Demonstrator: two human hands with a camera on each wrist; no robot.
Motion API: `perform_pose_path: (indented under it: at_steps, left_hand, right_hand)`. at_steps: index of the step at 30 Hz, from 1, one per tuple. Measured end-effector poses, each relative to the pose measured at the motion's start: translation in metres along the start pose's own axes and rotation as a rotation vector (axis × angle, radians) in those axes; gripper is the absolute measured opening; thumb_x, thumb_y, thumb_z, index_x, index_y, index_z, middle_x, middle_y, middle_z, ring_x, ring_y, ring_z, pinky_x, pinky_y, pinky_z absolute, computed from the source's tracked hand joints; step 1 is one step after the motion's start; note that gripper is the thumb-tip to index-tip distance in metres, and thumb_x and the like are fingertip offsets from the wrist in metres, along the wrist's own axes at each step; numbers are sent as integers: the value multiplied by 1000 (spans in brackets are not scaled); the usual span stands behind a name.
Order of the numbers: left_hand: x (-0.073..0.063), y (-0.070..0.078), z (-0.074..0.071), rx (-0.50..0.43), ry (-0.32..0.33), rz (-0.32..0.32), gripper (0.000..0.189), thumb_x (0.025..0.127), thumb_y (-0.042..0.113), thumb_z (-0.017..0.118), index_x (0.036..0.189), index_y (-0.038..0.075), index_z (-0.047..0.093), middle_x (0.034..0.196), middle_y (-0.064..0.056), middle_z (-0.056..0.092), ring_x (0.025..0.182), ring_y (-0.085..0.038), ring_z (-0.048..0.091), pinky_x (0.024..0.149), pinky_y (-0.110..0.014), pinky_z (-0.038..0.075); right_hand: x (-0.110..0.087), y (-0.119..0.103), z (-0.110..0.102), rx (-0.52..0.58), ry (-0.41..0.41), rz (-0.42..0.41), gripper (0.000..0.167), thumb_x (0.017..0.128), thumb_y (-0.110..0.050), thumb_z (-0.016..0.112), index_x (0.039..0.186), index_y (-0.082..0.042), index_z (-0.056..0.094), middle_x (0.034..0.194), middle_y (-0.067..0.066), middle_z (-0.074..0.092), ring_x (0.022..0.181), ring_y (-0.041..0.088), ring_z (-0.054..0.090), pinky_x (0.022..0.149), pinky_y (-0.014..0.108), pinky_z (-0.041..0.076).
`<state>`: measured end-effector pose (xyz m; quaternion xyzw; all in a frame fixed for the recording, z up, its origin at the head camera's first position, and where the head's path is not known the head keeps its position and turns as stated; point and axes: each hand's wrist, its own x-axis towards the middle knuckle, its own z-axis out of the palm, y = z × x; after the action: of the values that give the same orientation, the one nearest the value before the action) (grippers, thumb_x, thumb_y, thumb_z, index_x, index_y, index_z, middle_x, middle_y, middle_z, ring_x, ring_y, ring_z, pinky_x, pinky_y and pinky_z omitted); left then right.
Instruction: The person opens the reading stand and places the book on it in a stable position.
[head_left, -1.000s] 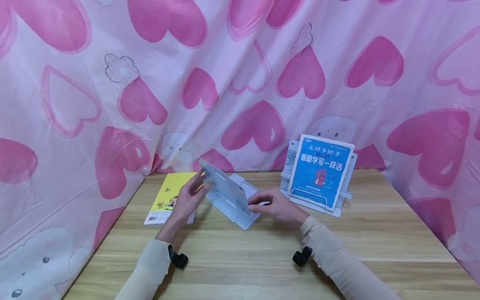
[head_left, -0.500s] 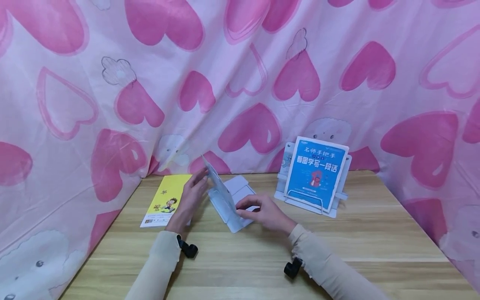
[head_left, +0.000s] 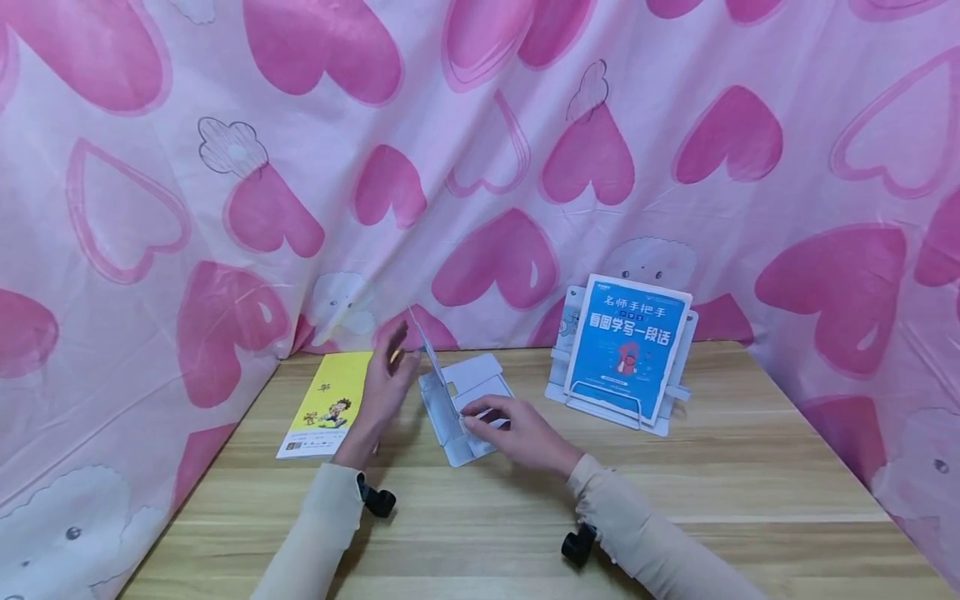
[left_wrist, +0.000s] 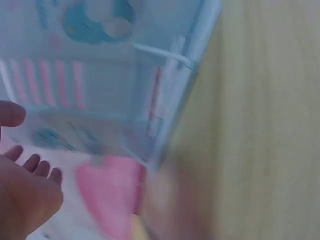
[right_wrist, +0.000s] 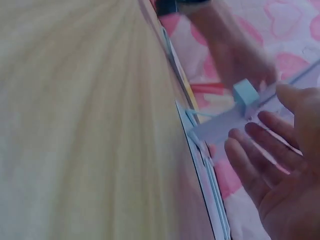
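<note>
A light blue book stand (head_left: 474,372) is in the middle of the table, its back panel (head_left: 432,360) raised and seen nearly edge-on in the head view. Its flat base lies on the wood. My right hand (head_left: 517,433) pinches the panel's lower edge between thumb and fingertips. To the left of the panel is my left hand (head_left: 386,379), fingers loosely bent and apart from it. The left wrist view shows the panel's slots, a printed picture and a wire holder (left_wrist: 165,52), blurred. A small pale blue block (right_wrist: 245,93) shows on the panel in the right wrist view.
Left of the stand lies a yellow book (head_left: 330,408) with cartoon figures, partly behind my left forearm. At the right, a second stand (head_left: 557,367) holds a blue book (head_left: 628,346) upright behind its wire. A pink heart-patterned curtain (head_left: 495,258) hangs along the table's back.
The back panel has swung more upright, from showing its left face to nearly edge-on. My left fingers have come away from it. My right hand stays at its lower edge.
</note>
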<state>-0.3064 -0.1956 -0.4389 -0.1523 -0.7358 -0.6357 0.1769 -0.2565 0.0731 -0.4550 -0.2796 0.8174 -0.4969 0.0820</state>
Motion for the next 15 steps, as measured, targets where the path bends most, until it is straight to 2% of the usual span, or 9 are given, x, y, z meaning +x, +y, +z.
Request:
perform_pose_path:
  at_steps: [4,8,12,15]
  left_hand:
    - [-10,33,0,98,19,163,55,107,14,66,160,15,49,166,-5,50,159,-24,41,135,-53,29]
    - [-27,55,1,239,-38,304,53,102,14,73,153,23,58,160,1,56,154,-22,48,132,-50,36]
    - [-40,62,0,380,-117,370,58,95,20,82,149,24,62,159,2,56,151,-23,51,125,-54,43]
    - [-44,62,-2,430,-155,368,65,89,25,89,148,26,62,160,2,53,151,-21,49,123,-55,44]
  right_hand:
    - [4,15,-11,-86,-1,23,40,109,-39,66,140,-14,70,133,-2,73,125,18,68,111,45,58]
    - [4,28,-19,-219,-10,45,42,105,-31,72,142,-11,67,144,5,68,139,26,59,121,54,49]
    - [3,33,-22,-314,-40,80,46,102,-32,76,144,-14,66,152,7,62,150,32,49,126,60,41]
    - [4,33,-21,-348,-58,94,49,102,-34,77,146,-16,65,156,8,59,152,32,45,128,60,39]
